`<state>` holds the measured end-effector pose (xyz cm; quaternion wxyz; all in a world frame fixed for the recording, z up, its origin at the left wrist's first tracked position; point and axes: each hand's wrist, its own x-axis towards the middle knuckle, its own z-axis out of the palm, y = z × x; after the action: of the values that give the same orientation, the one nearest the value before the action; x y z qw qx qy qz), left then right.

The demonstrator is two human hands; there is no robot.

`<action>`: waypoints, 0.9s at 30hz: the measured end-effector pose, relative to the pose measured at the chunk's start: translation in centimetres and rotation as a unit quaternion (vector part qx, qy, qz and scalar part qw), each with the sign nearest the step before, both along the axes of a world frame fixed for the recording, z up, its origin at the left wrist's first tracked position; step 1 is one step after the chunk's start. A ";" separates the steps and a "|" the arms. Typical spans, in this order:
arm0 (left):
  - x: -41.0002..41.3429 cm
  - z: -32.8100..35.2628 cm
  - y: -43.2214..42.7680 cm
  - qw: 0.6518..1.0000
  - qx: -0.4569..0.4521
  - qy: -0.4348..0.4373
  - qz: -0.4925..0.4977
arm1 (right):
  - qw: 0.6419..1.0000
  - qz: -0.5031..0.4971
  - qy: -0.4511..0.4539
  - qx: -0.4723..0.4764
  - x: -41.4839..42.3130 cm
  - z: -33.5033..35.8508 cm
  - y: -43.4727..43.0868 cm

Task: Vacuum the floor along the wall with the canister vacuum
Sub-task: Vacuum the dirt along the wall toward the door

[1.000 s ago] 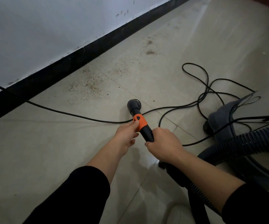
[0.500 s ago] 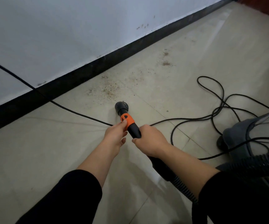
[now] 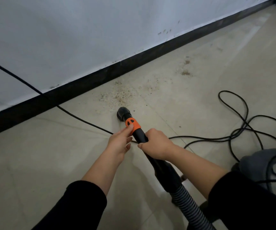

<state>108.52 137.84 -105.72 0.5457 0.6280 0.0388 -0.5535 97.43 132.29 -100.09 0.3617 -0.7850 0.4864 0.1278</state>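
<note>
A black vacuum wand with an orange collar (image 3: 132, 124) ends in a round black nozzle (image 3: 123, 112) that points down at the tiled floor. My right hand (image 3: 155, 144) grips the wand just behind the collar. My left hand (image 3: 120, 143) has its thumb on the orange collar, the other fingers lying loosely beside the wand. A ribbed grey hose (image 3: 187, 206) runs from the wand back to the grey canister (image 3: 265, 163) at the right edge. Brown crumbs and dirt (image 3: 120, 95) lie scattered on the floor just beyond the nozzle, close to the black baseboard (image 3: 100, 77).
A black power cord (image 3: 77, 115) comes down the white wall (image 3: 84, 30), crosses the floor under the wand and coils in loose loops (image 3: 233, 130) on the right. More dirt patches (image 3: 185, 73) lie further along the wall.
The nozzle has moved closer to the dirt patch by the baseboard, and the view has shifted right along the wall. Both hands keep their hold on the wand.
</note>
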 end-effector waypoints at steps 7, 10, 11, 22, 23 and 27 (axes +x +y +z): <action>-1.5 0.8 -4.1 1.000 0.026 -0.015 0.002 | 0.997 -0.054 -0.032 0.041 -1.7 0.2 -3.2; -2.2 1.0 -5.6 0.999 0.034 -0.013 -0.004 | 0.995 -0.073 -0.039 0.047 -2.5 0.0 -4.4; -2.4 1.0 -6.0 0.999 0.037 -0.010 -0.006 | 0.995 -0.079 -0.042 0.050 -2.7 -0.1 -4.7; -0.4 -0.5 -7.3 0.998 0.005 0.063 -0.010 | 0.996 -0.050 -0.046 0.050 -0.6 -0.2 -6.2; 0.2 -0.9 -7.3 0.998 0.001 0.065 -0.011 | 0.997 -0.045 -0.041 0.051 -0.1 -0.3 -6.2; 2.8 -2.5 -6.1 0.998 -0.004 0.067 -0.018 | 0.998 0.009 0.004 0.055 2.3 0.0 -6.0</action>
<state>111.35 131.76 -108.18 0.5339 0.5882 0.0618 -0.6043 99.76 126.30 -100.06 0.4011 -0.7681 0.4726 0.1607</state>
